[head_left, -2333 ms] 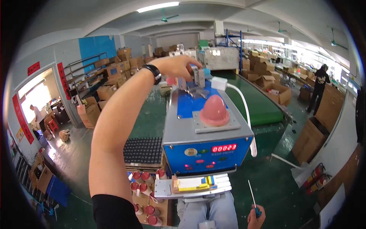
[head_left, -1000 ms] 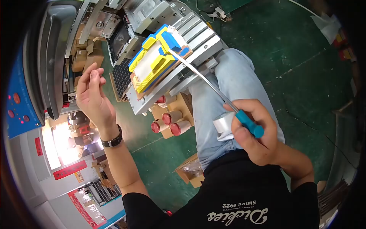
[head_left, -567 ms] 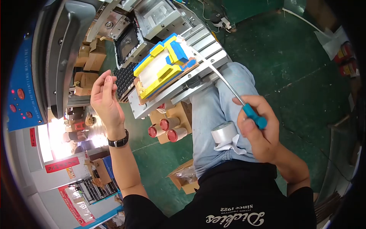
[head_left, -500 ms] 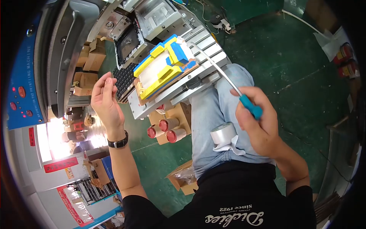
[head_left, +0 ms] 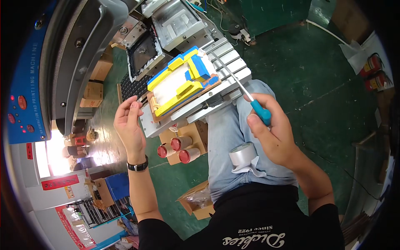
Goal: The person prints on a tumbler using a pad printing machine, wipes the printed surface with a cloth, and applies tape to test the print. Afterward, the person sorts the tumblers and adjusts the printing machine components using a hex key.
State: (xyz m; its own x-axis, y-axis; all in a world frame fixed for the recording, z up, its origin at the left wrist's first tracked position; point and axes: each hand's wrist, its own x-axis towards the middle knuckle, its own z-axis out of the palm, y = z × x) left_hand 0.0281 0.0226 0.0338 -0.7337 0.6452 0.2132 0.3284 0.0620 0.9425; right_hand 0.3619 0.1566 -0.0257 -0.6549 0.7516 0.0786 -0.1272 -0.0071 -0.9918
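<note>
My right hand (head_left: 273,125) grips the teal handle of a screwdriver (head_left: 261,111). Its long metal shaft points up and left, with the tip over the right end of the slotted metal bed; contact there is unclear. On that bed lies a brown base carrying a blue and yellow fixture (head_left: 183,81) around a pale flat surface. My left hand (head_left: 131,125), with a black watch at the wrist, is just off the fixture's left end. Its thumb and fingers are drawn together, and anything between them cannot be made out.
The blue-fronted pad printing machine (head_left: 25,83) stands at the left. A tape roll (head_left: 243,155) rests on my lap. Several red-lidded cups (head_left: 181,143) stand on a cardboard box (head_left: 201,135) below the bed. An open carton (head_left: 196,200) is on the floor.
My left hand has moved right and slightly down, nearer the fixture's left end. My right hand and the screwdriver handle have shifted left, and the view has tilted a little.
</note>
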